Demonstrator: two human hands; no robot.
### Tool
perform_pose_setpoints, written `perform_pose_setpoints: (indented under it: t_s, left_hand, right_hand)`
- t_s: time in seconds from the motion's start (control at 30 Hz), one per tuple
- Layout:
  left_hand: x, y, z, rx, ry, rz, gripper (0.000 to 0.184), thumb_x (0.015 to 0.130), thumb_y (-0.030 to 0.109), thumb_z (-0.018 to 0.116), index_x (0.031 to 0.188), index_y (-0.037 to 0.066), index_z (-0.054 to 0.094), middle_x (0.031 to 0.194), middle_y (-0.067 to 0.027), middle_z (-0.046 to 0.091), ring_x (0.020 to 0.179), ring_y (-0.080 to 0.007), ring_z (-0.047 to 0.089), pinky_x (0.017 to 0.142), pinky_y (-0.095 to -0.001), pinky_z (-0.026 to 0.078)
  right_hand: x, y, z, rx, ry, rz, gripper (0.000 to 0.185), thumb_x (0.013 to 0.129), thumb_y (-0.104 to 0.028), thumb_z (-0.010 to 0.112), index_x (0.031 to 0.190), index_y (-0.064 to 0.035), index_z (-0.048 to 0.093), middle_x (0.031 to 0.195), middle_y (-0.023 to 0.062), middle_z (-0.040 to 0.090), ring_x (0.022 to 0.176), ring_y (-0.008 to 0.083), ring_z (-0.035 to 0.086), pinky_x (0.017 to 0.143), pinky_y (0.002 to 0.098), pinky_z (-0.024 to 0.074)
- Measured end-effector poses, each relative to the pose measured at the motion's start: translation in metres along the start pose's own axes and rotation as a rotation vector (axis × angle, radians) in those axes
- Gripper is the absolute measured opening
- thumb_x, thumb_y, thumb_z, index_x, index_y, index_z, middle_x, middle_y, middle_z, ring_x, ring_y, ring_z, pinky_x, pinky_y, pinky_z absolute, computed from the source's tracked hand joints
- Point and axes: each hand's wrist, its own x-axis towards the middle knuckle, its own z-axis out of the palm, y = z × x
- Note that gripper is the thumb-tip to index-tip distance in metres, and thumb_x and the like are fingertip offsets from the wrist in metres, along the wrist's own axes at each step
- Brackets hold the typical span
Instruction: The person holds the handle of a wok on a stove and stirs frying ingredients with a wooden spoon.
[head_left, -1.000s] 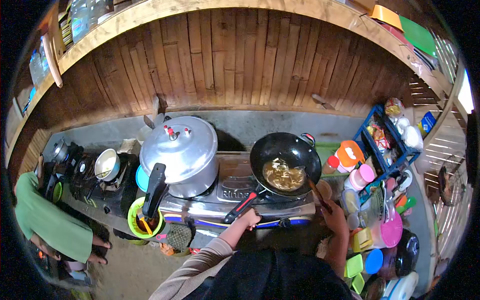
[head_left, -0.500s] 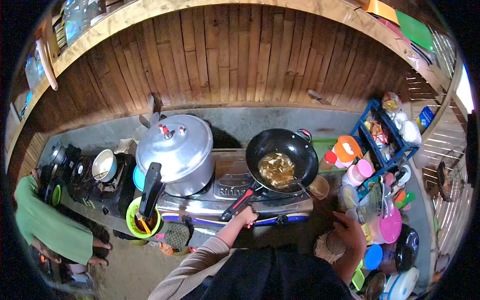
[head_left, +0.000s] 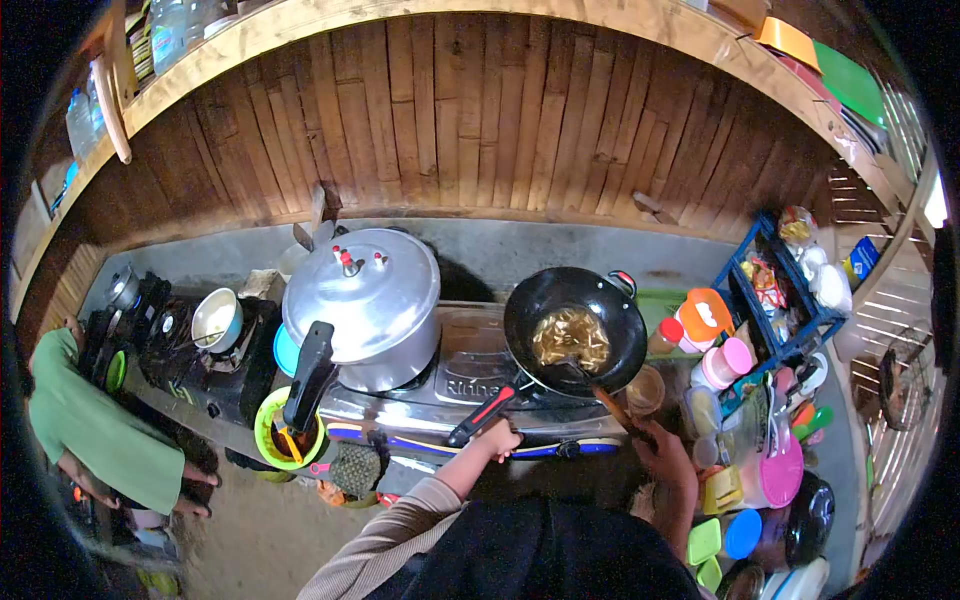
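My right hand [head_left: 668, 458] is closed around the brown handle of a spatula [head_left: 612, 405]. The spatula's dark head dips into the black wok [head_left: 520, 320], touching pale, sliced-looking food in brown liquid [head_left: 570, 338]. Curled into a fist, my left hand [head_left: 496, 440] is at the stove's front edge, just below the wok's black-and-red handle [head_left: 487, 412]. Whatever that fist may hold is hidden. Under the wok is a silver gas stove [head_left: 470, 345].
A large pressure cooker [head_left: 365, 300] stands on the stove's left side. Left of it are a lime-green bowl [head_left: 262, 430] and a white pot [head_left: 216, 320]. Jars and a blue rack [head_left: 765, 285] crowd the right. A person in green [head_left: 100, 420] bends at far left.
My right hand, open near the coconut-like husk before, has taken hold of the spatula's handle. My left hand stays by the wok's handle. The whole view has shifted slightly.
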Motion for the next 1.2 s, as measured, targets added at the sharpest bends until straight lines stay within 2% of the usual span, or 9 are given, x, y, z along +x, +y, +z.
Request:
perform_pose_setpoints:
  t_s: [0.23, 0.33, 0.4, 0.57, 0.67, 0.77, 0.83, 1.03, 1.2]
  left_hand:
    - [0.003, -0.001, 0.002, -0.001, 0.014, -0.021, 0.037, 0.081, 0.031, 0.053, 0.062, 0.0, 0.058, 0.053, -0.0087, 0.059, 0.039, -0.0172, 0.057, 0.037, -0.0317, 0.047]
    - [0.018, -0.013, 0.009, -0.074, 0.014, -0.002, 0.036, 0.08, 0.03, 0.054, 0.063, -0.001, 0.058, 0.052, -0.0097, 0.058, 0.039, -0.018, 0.056, 0.037, -0.0319, 0.046]
    - [0.02, -0.016, 0.01, -0.111, 0.006, 0.016, 0.035, 0.08, 0.028, 0.054, 0.063, -0.003, 0.057, 0.052, -0.0108, 0.057, 0.038, -0.0189, 0.055, 0.036, -0.0328, 0.046]
    - [0.019, -0.013, 0.01, -0.126, -0.019, 0.033, 0.032, 0.081, 0.025, 0.053, 0.067, -0.004, 0.058, 0.054, -0.0115, 0.058, 0.039, -0.0197, 0.056, 0.036, -0.0335, 0.046]
    - [0.012, -0.007, 0.005, -0.091, -0.015, 0.013, 0.032, 0.081, 0.025, 0.052, 0.069, -0.004, 0.058, 0.055, -0.0111, 0.058, 0.039, -0.0194, 0.056, 0.037, -0.0332, 0.046]
    - [0.0, 0.003, -0.001, -0.071, -0.007, 0.013, 0.032, 0.081, 0.026, 0.052, 0.069, -0.003, 0.058, 0.054, -0.0105, 0.058, 0.039, -0.0192, 0.056, 0.037, -0.0332, 0.046]
    - [-0.005, 0.008, -0.004, -0.042, -0.01, -0.017, 0.033, 0.081, 0.026, 0.052, 0.068, -0.002, 0.059, 0.054, -0.0101, 0.058, 0.039, -0.0189, 0.056, 0.037, -0.0333, 0.045]
    - [0.002, 0.0, 0.001, -0.058, -0.007, 0.005, 0.035, 0.082, 0.028, 0.052, 0.064, -0.001, 0.058, 0.053, -0.0099, 0.058, 0.038, -0.0183, 0.055, 0.037, -0.0331, 0.045]
    - [0.008, -0.006, 0.005, -0.039, -0.009, 0.007, 0.036, 0.083, 0.028, 0.052, 0.064, -0.002, 0.057, 0.053, -0.0101, 0.058, 0.039, -0.0184, 0.056, 0.037, -0.0327, 0.045]
  right_hand:
    - [0.055, 0.041, 0.063, 0.092, 0.179, -0.133, 0.035, 0.082, -0.005, 0.063, 0.117, -0.0009, 0.057, 0.103, 0.0195, 0.064, 0.097, 0.0239, 0.063, 0.084, 0.0317, 0.0466]
    - [0.062, 0.047, 0.068, 0.053, 0.215, -0.143, 0.033, 0.085, -0.007, 0.06, 0.117, -0.005, 0.055, 0.109, 0.0215, 0.062, 0.105, 0.0329, 0.06, 0.087, 0.0349, 0.0459]
    - [0.054, 0.043, 0.065, 0.121, 0.355, -0.05, 0.031, 0.084, -0.006, 0.061, 0.114, 0.001, 0.057, 0.095, 0.0197, 0.065, 0.084, 0.0247, 0.064, 0.079, 0.0321, 0.0481]
    - [0.042, 0.037, 0.04, -0.022, 0.38, -0.037, 0.03, 0.086, -0.011, 0.061, 0.113, 0.002, 0.059, 0.086, 0.0194, 0.065, 0.077, 0.0252, 0.062, 0.073, 0.034, 0.048]
    - [0.038, 0.029, 0.034, -0.016, 0.356, 0.035, 0.03, 0.086, -0.01, 0.061, 0.112, 0.0024, 0.059, 0.091, 0.0218, 0.065, 0.084, 0.028, 0.064, 0.076, 0.0344, 0.0482]
    - [0.039, 0.039, 0.038, -0.024, 0.384, -0.121, 0.029, 0.085, -0.009, 0.06, 0.112, 0.0028, 0.06, 0.099, 0.0236, 0.065, 0.095, 0.0302, 0.064, 0.081, 0.0347, 0.048]
    - [0.036, 0.028, 0.035, -0.05, 0.327, 0.011, 0.029, 0.085, -0.007, 0.06, 0.113, 0.0031, 0.059, 0.104, 0.0236, 0.064, 0.103, 0.0299, 0.062, 0.085, 0.034, 0.0472]
    - [0.017, -0.015, 0.016, 0.064, 0.28, 0.178, 0.032, 0.084, -0.005, 0.061, 0.115, 0.0032, 0.058, 0.109, 0.0219, 0.063, 0.105, 0.0293, 0.062, 0.089, 0.0331, 0.0459]
    - [0.016, 0.024, 0.03, 0.027, 0.262, 0.146, 0.033, 0.083, -0.005, 0.061, 0.115, 0.0031, 0.058, 0.111, 0.0211, 0.063, 0.105, 0.0287, 0.061, 0.09, 0.0329, 0.0456]
